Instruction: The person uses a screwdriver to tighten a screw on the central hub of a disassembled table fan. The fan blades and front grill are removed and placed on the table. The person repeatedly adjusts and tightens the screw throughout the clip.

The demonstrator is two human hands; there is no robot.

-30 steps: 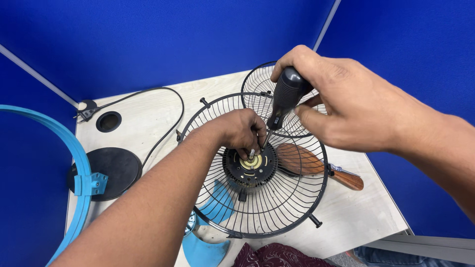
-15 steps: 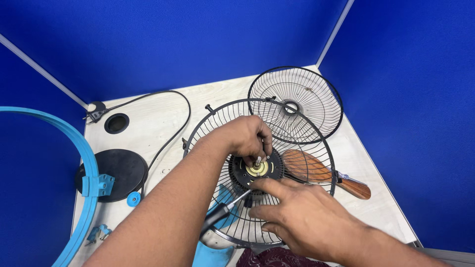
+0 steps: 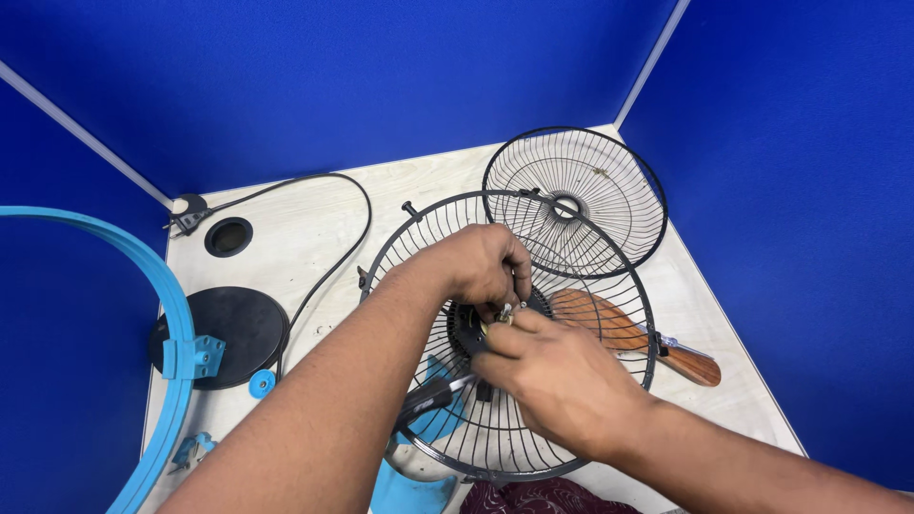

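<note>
A black wire fan guard [image 3: 433, 214] lies dish-up on the pale wooden table [image 3: 314, 205], over a blue fan body [image 3: 409, 487]. My left hand [image 3: 476, 266] reaches in from the lower left and pinches a small metal part [image 3: 505, 312] at the black hub [image 3: 464, 328]. Coming in from the lower right, my right hand [image 3: 557, 376] pinches the same part with thumb and forefinger. A black-handled screwdriver [image 3: 428, 398] lies loose on the guard wires, just left of my right hand.
A second, smaller wire guard [image 3: 609, 176] leans at the back right. A brown blade with a wooden handle [image 3: 657, 345] lies under the big guard. On the left are a black round base [image 3: 224, 324], a blue ring [image 3: 143, 271], a black cable [image 3: 328, 271] and blue partition walls.
My right hand set the screwdriver down inside the guard, then came up to the hub beside my left fingers. My left hand stayed at the hub.
</note>
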